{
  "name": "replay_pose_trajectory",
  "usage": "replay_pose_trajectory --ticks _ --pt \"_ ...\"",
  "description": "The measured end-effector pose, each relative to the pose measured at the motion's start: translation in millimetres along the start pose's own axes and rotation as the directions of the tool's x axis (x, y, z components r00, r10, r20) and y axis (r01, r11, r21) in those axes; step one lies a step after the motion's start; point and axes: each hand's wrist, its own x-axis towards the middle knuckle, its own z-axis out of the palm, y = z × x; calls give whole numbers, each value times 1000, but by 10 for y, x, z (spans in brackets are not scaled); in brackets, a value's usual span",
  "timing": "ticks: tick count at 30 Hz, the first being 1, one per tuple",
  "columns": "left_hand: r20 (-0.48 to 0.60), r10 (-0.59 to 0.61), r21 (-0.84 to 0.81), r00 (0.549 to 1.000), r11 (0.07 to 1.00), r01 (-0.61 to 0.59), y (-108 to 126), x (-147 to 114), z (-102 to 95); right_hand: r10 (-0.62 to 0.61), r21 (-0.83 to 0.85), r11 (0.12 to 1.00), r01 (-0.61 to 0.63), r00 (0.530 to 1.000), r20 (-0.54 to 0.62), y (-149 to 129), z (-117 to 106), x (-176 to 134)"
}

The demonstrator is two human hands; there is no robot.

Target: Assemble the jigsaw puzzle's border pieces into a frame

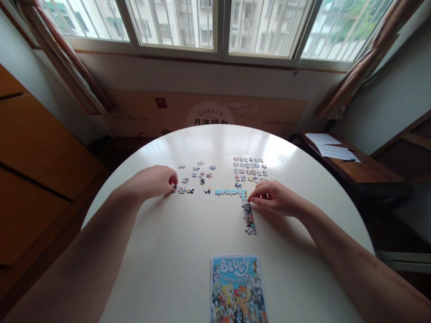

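At the left of the loose pieces, my left hand point(157, 181) has its thumb and fingers closed on a small dark puzzle piece point(174, 188) at the tabletop. My right hand point(274, 197) has its fingertips pinched at the outer edge of a joined puzzle border, just below its corner. That border point(249, 220) forms an L, with a light blue row point(229, 192) running left and a multicoloured column coming towards me. Whether these fingertips grip a single piece or only press the column, I cannot tell. Loose puzzle pieces point(202, 175) lie scattered between my hands.
Rows of loose pieces point(249, 166) lie beyond my right hand. A "Bluey" picture sheet point(239, 287) lies near me on the round white table point(168, 260). Papers point(332, 148) and pens rest on a brown side table point(373, 168) to the right. Windows stand ahead.
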Motion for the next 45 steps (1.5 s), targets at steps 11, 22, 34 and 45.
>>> replay_pose_trajectory --ticks 11,22,34,45 --pt "22 -13 19 1000 1000 12 52 -32 -40 -50 3 999 50 996 70 -44 -19 -13" --pt "15 -6 0 1000 1000 6 20 -2 -14 -84 30 996 81 989 121 -63 -26 -31" --pt "20 1 -9 1000 1000 0 -27 29 11 -113 102 990 96 977 180 -124 -31 -54" --pt "29 -15 -7 999 1000 15 -3 24 -1 -98 105 992 73 963 251 -151 -21 -60"
